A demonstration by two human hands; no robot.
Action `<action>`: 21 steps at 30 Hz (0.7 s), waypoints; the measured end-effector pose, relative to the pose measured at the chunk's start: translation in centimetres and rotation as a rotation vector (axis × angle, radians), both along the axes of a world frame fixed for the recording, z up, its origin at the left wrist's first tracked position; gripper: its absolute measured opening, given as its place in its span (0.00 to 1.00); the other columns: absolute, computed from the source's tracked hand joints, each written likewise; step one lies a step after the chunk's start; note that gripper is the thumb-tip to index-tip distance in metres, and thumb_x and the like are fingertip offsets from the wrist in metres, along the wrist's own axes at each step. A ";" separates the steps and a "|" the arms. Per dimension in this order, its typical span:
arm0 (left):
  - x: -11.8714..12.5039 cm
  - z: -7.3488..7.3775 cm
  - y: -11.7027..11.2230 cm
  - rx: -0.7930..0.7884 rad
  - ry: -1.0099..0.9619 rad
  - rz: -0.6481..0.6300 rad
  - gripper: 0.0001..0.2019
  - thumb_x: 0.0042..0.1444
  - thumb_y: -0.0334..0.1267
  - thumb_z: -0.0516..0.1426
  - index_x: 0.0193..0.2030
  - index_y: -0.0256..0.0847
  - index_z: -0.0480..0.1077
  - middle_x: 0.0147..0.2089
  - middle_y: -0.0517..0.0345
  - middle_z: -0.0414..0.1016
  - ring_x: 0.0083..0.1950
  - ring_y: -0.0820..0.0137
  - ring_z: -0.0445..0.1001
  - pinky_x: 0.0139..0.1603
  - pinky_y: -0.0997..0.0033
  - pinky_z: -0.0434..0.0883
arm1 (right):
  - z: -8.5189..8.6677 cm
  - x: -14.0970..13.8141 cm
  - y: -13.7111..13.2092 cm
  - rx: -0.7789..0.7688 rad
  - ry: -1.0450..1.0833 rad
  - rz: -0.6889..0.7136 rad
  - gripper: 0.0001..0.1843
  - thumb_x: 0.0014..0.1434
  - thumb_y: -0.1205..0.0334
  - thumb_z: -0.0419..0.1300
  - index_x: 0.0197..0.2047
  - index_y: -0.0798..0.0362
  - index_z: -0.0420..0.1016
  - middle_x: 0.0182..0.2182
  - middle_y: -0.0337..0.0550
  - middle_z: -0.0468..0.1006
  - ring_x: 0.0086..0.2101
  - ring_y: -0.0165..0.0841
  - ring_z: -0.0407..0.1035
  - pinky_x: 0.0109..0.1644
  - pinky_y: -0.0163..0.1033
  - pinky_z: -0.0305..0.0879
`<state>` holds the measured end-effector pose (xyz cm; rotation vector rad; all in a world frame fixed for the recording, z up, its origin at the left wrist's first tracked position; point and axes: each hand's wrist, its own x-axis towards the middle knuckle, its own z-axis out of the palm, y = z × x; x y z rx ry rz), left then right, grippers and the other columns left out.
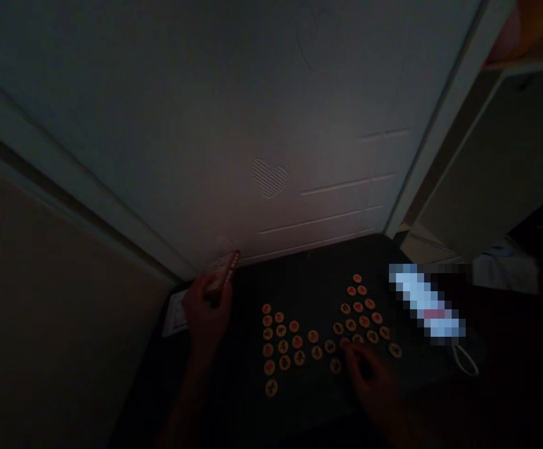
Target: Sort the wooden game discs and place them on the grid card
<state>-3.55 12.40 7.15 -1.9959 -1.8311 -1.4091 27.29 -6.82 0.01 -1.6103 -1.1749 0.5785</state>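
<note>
Round xiangqi pieces [297, 341] with red or black characters lie on a dark tabletop, several in columns on the left and several in slanting rows on the right. My right hand [373, 377] reaches in among them, thumb and fingertips closed on one xiangqi piece [345, 343] in the lower middle. The fingers partly cover that piece. My left hand [209, 308] is raised at the table's back left, wrapped round a small flat box [224, 272] with printing along its edge. In the dim light the print cannot be read.
A pale panel [196, 137] with heart shapes and grooves stands behind the dark table [247, 411]. At the left edge lies a white printed card [176, 315]. A blurred-out bright object [425, 302] with a white cord loop [466, 362] lies on the right.
</note>
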 end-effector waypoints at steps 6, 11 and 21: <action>11.5 0.5 1.0 -0.172 0.351 -0.272 0.22 0.60 0.51 0.60 0.57 0.44 0.71 0.64 0.48 0.70 0.68 0.53 0.61 0.67 0.49 0.60 | 0.1 0.1 0.1 -0.003 0.014 -0.032 0.17 0.64 0.47 0.59 0.39 0.50 0.83 0.34 0.44 0.86 0.35 0.38 0.81 0.38 0.35 0.76; 15.2 -0.6 1.6 -0.435 0.574 -0.326 0.34 0.56 0.64 0.58 0.63 0.46 0.68 0.71 0.44 0.61 0.70 0.44 0.56 0.62 0.42 0.62 | 0.7 0.2 0.2 -0.014 0.039 -0.051 0.17 0.64 0.47 0.58 0.39 0.50 0.83 0.34 0.43 0.86 0.35 0.37 0.81 0.39 0.33 0.75; 15.7 -2.1 2.3 -0.458 0.644 -0.328 0.25 0.63 0.45 0.57 0.66 0.42 0.63 0.69 0.43 0.62 0.68 0.53 0.60 0.61 0.55 0.68 | 0.1 0.3 0.2 -0.014 0.061 -0.023 0.17 0.63 0.47 0.59 0.41 0.50 0.83 0.37 0.46 0.86 0.38 0.39 0.81 0.41 0.34 0.75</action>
